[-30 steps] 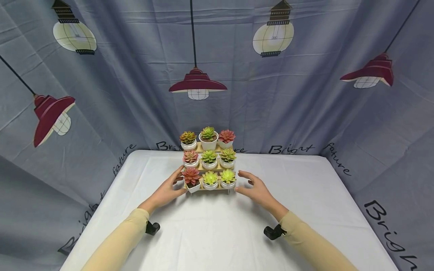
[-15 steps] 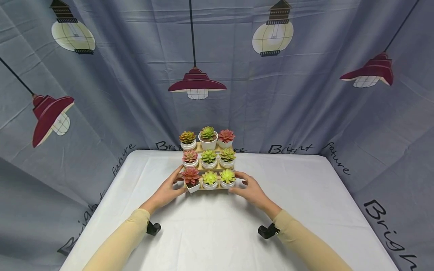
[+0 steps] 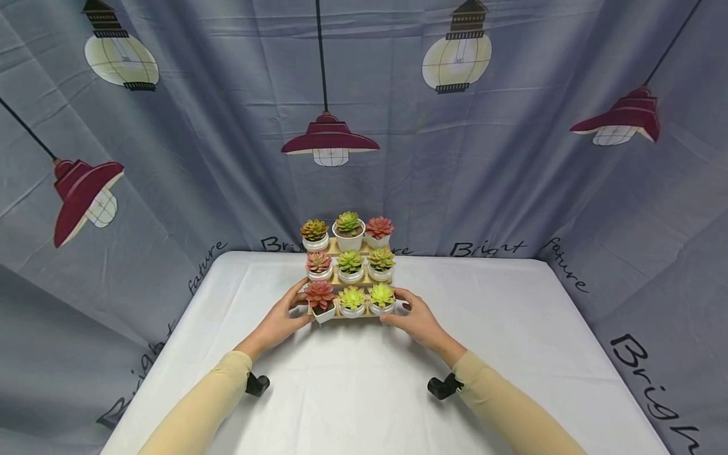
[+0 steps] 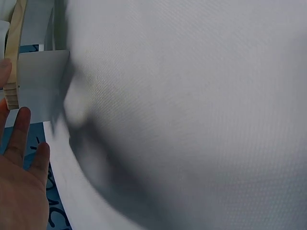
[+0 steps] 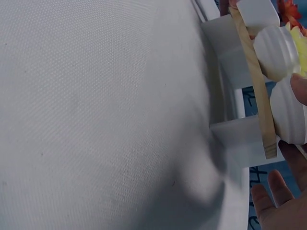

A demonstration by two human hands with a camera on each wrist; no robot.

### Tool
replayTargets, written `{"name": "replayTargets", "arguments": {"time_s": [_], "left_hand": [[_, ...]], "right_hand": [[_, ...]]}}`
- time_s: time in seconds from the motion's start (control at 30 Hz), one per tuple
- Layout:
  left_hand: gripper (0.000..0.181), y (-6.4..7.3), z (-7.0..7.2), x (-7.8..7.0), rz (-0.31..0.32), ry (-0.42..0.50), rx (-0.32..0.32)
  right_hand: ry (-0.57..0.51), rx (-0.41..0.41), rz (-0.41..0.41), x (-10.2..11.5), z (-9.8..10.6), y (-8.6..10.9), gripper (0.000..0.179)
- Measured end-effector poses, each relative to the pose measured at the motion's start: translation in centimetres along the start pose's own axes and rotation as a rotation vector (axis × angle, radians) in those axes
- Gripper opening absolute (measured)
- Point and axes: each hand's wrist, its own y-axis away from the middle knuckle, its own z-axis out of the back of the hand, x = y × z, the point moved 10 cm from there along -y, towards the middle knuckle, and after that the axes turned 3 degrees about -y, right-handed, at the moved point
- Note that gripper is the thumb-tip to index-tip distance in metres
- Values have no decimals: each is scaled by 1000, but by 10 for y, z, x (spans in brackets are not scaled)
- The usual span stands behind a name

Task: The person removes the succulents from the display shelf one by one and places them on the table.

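A tiered wooden plant stand [image 3: 370, 315] with white supports bears several small succulents in white pots, set in three rows. My left hand [image 3: 280, 323] holds the stand's lower left end, beside a red succulent [image 3: 320, 294] whose pot tilts slightly. In the left wrist view, the thumb lies at the wooden board [image 4: 13, 62], fingers near its end. My right hand [image 3: 419, 321] grips the pot [image 5: 289, 112] of the yellow-green succulent [image 3: 382, 295] at the bottom right, thumb in front, a finger at its side. Both hands' far fingers are partly hidden.
The stand is on a table with a white cloth [image 3: 341, 392], near its back edge. Behind hangs a grey-blue curtain [image 3: 239, 158] printed with lamps and lettering. Black wrist cameras [image 3: 445, 386] hang below both sleeves.
My right hand has moved left from beside the stand, bringing thumb and fingers around the bottom right pot. My left hand has stayed almost in place, and the succulents have not visibly moved.
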Motion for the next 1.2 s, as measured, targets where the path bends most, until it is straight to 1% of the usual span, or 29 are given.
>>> {"name": "replayTargets", "arguments": {"time_s": [0.2, 0.53, 0.63, 0.77, 0.87, 1.2], "left_hand": [[94, 0, 0, 4, 41, 5, 0], [92, 1, 1, 3, 24, -11, 5], [94, 1, 0, 5, 43, -16, 6], [95, 1, 0, 6, 50, -18, 10], [96, 1, -1, 5, 42, -24, 15], [95, 2, -1, 4, 45, 2, 20]], "right_hand": [[16, -14, -3, -1, -1, -2, 79], [11, -27, -2, 1, -2, -2, 80], [10, -29, 2, 0, -2, -3, 79], [12, -28, 4, -1, -3, -3, 79], [18, -29, 0, -1, -3, -3, 80], [37, -44, 14, -1, -3, -3, 76]]}}
